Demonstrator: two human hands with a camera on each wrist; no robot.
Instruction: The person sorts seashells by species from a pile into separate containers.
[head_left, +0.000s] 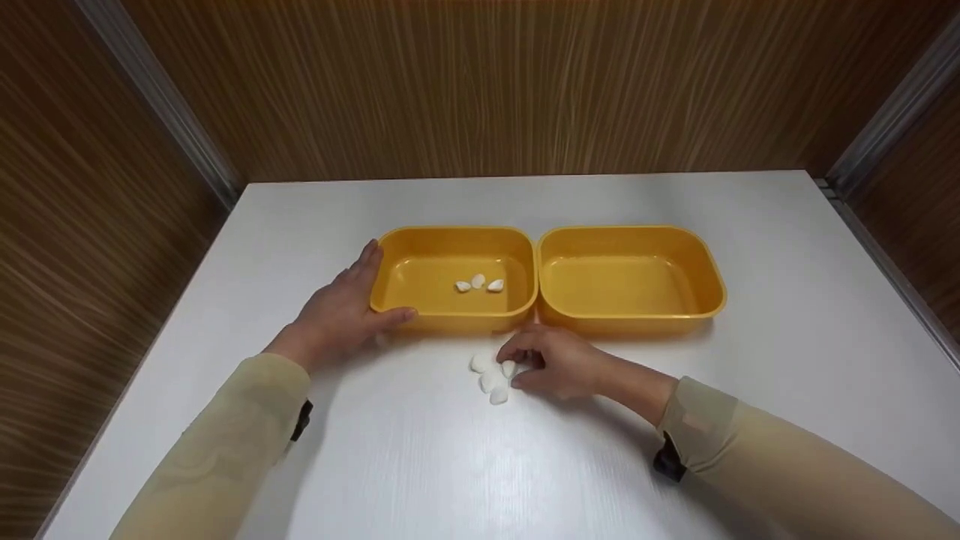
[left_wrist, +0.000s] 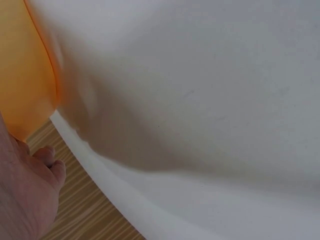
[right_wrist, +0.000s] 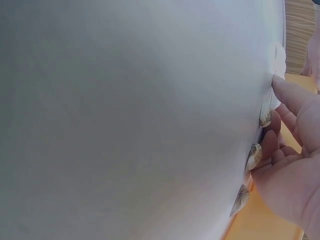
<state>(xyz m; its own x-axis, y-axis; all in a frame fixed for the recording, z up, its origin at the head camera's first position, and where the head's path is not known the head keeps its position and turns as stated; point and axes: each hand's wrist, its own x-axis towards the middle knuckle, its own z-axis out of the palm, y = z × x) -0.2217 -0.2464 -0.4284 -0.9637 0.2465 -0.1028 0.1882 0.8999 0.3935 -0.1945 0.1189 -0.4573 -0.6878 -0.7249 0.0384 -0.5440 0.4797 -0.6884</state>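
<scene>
My left hand (head_left: 337,311) lies against the left end of the left yellow box (head_left: 457,324), its fingers along the end wall and its thumb at the front rim. Three small white seashells (head_left: 495,286) lie inside that box. In front of the boxes, my right hand (head_left: 561,363) pinches a seashell (head_left: 508,369) between thumb and fingertips, low at the table. Several more white seashells (head_left: 499,395) lie close beside it. In the right wrist view, a seashell (right_wrist: 254,156) near the curled fingers shows brownish ridges; the fingertip contact is partly hidden there.
A second yellow box (head_left: 630,325) stands right of the first, their ends touching or nearly so. Both stand on a white table (head_left: 420,465). Wood-grain panels (head_left: 480,90) rise behind the table and at its sides.
</scene>
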